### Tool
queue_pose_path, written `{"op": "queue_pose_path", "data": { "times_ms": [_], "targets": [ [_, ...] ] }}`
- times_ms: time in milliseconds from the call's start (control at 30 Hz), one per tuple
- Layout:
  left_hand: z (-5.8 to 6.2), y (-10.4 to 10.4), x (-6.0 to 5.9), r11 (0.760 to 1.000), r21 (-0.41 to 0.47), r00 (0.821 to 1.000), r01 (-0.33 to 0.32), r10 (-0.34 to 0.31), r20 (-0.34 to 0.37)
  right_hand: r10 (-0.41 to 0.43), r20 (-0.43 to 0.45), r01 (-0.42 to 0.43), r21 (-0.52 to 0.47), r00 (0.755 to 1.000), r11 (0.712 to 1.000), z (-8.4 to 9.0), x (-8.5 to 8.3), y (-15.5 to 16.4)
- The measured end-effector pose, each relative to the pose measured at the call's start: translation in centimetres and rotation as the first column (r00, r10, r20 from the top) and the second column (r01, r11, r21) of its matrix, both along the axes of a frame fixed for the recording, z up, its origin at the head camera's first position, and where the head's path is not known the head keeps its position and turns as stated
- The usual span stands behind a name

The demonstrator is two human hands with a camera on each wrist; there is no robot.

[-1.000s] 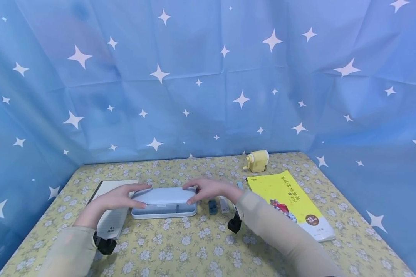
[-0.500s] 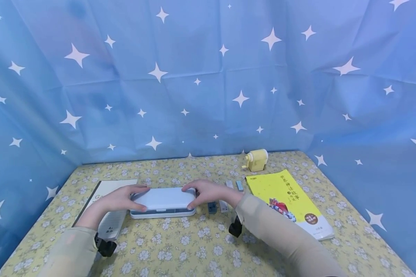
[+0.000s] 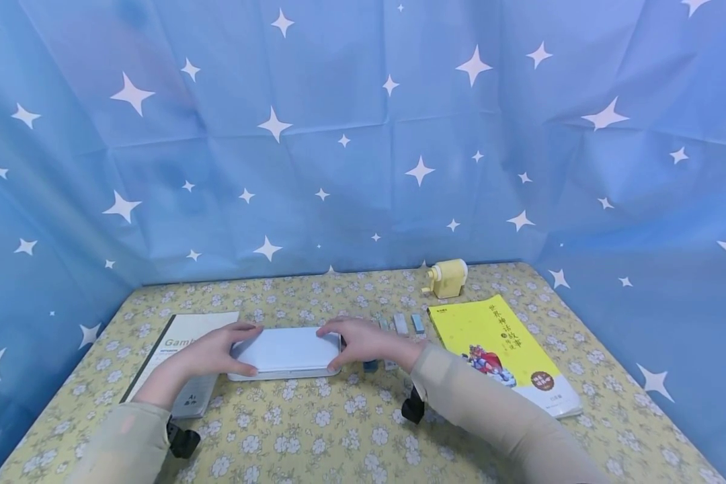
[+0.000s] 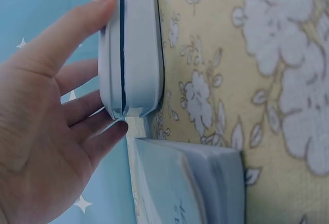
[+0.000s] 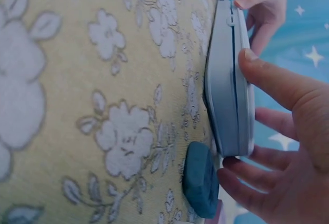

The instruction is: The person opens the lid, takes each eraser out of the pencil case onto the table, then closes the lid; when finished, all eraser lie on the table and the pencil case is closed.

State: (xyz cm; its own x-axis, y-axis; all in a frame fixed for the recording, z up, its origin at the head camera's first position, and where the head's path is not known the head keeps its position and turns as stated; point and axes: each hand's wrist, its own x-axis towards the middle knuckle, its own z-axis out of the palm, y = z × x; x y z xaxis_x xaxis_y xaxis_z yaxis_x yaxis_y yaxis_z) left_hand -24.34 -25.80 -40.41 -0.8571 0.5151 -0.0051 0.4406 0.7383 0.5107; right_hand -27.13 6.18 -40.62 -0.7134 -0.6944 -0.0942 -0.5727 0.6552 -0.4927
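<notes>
A white pencil case (image 3: 287, 348) lies on the flowered tablecloth, its lid lowered over the base. A thin dark seam shows along its side in both wrist views. At its left end my left hand (image 3: 214, 351) holds the lid, thumb at the front edge and fingers around the end and back. My right hand (image 3: 363, 341) grips the lid's right end in the same manner. Close by the right fingers sits a small teal block (image 5: 199, 180). Under the left forearm lies a pale notebook (image 3: 172, 343), partly covered.
Pale erasers (image 3: 400, 325) and a light blue block (image 3: 418, 324) lie right of the case. A yellow book (image 3: 468, 319) rests further right. Behind it stands a yellow crank pencil sharpener (image 3: 450, 279). A blue star-patterned curtain (image 3: 363, 154) closes off the table's back and sides.
The pencil case lid has swung down toward the front, from partly raised with the inner compartments showing to lying over the base. Both hands have kept their hold at its ends.
</notes>
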Motion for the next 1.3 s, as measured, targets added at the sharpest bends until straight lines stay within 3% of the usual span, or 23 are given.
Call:
{"op": "queue_pose_path", "data": {
  "times_ms": [500, 800, 1300],
  "targets": [
    [-0.5, 0.0, 0.6, 1.000, -0.010, 1.000, -0.027, 0.027, 0.006, 0.023, -0.026, -0.023, -0.023, 0.999, 0.999, -0.2, 0.7, 0.0],
    [-0.3, 0.3, 1.1, 1.000, -0.011, 1.000, 0.004, -0.004, -0.027, 0.010, -0.021, -0.011, -0.028, 1.000, 1.000, -0.2, 1.0, 0.0],
    [-0.1, 1.0, -0.3, 0.999, -0.033, 1.000, -0.025, 0.024, -0.017, -0.013, 0.007, 0.013, -0.013, 1.000, 1.000, 0.0, -0.6, 0.0]
  ]
}}
